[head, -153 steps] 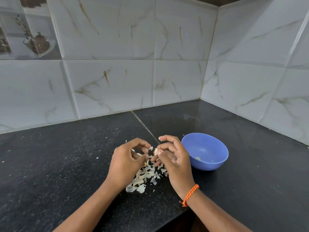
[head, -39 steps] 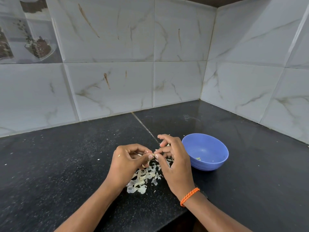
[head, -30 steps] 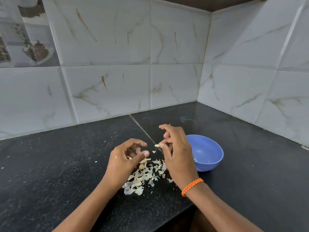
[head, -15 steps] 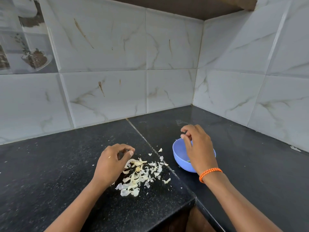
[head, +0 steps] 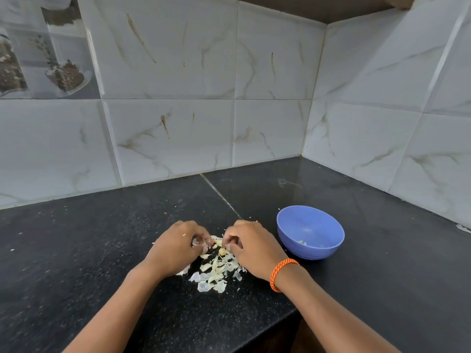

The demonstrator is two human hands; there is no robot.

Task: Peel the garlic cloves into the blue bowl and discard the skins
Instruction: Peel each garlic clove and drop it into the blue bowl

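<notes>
The blue bowl (head: 313,252) stands on the black counter to the right of my hands, with a few small pale garlic bits (head: 302,242) inside. A heap of papery garlic skins (head: 212,275) lies between and below my hands. My left hand (head: 177,247) and my right hand (head: 248,247), which has an orange band on its wrist, are lowered onto the far end of the heap. Their curled fingertips meet on a pale garlic clove (head: 218,241). Another small yellowish clove (head: 222,250) lies just under the fingertips.
The black stone counter (head: 102,250) fills a tiled corner, with walls behind and to the right. Its front edge steps back just below my right forearm. Tiny skin flecks are scattered over the left part of the counter.
My right hand has come back left from over the blue bowl and dropped to the skin heap. My left hand has moved in to meet it. The camera has tilted upward.
</notes>
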